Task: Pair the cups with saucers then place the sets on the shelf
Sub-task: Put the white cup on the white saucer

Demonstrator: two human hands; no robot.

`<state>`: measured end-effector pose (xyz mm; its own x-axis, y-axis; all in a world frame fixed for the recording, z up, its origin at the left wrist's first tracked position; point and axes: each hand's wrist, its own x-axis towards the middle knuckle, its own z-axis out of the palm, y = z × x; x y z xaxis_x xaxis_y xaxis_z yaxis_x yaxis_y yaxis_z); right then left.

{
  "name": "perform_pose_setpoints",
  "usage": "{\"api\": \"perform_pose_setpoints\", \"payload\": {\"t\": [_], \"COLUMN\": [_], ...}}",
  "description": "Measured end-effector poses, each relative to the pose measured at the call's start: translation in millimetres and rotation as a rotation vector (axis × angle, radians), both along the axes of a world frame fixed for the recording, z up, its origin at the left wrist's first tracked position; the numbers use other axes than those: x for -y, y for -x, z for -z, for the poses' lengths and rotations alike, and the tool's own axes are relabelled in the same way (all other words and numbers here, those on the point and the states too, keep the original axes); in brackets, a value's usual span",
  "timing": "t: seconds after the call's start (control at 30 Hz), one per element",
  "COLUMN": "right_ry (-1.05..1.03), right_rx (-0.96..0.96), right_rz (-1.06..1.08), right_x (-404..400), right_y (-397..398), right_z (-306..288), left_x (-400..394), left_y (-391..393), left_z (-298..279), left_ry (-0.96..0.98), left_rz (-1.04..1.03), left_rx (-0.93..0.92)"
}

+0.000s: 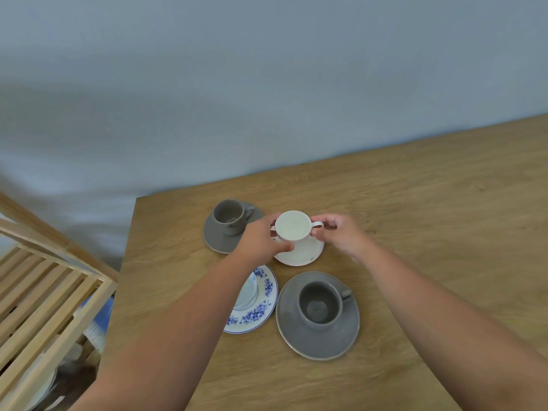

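Note:
A white cup (293, 226) stands over a white saucer (302, 253) near the middle of the table. My left hand (261, 238) grips the saucer's left rim and touches the cup's side. My right hand (338, 232) pinches the cup's handle. A grey cup (229, 215) sits on a grey saucer (216, 238) to the left. Nearer me, another grey cup (320, 304) rests on a large grey saucer (320, 342). A blue-flowered saucer (258, 310) carries a white cup (247, 292), partly hidden by my left forearm.
The wooden table (430, 218) ends at its left edge beside a slatted wooden shelf (44, 292). Stacked plates (96, 333) and other crockery show on the shelf's lower level. A plain blue-grey wall stands behind.

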<state>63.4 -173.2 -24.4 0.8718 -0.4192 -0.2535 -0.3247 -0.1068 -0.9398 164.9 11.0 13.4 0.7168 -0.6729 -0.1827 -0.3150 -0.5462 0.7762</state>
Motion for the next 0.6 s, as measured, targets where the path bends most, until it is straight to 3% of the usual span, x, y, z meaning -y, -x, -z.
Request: {"api": "perform_pose_setpoints", "payload": {"t": [0.33,0.47,0.6], "right_ry": [0.031,0.126,0.012], "right_rx": [0.019,-0.154,-0.271], "right_rz": [0.052,0.083,0.125], "right_x": [-1,-1,-13], "right_y": [4,5,-3], "right_z": [2,9,8], "left_x": [-18,-29,-26], "left_y": [-3,-4,-5], "left_z": [-1,-9,-9], "left_ry": [-0.121,-0.235,-0.380], "left_rz": [-0.062,-0.040,0.003], "left_rx": [-0.071,-0.047,-0.036]}}
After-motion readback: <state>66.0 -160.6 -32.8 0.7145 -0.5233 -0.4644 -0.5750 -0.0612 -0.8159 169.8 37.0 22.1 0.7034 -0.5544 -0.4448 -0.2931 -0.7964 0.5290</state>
